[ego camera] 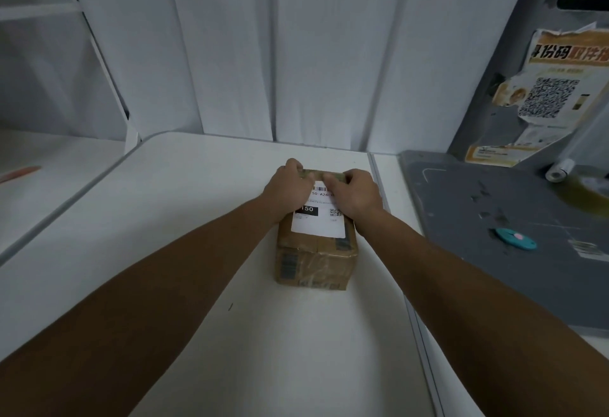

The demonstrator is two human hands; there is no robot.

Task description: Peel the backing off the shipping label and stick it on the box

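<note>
A small brown cardboard box (316, 261), wrapped in clear tape, stands on the white table (184, 225). A white shipping label (319, 223) with a barcode, a black block and a QR code lies flat on the box's top. My left hand (286, 190) and my right hand (356, 194) both rest on the far half of the label, fingers curled over the box's far edge, pressing down. The label's far end is hidden under my hands. No backing sheet is in sight.
A grey cutting mat (494, 228) lies to the right with a teal cutter (515, 238) on it. A torn QR-code poster (543, 96) hangs on the grey panel behind. A roll (560, 169) sits at the far right. White wall panels stand behind the table.
</note>
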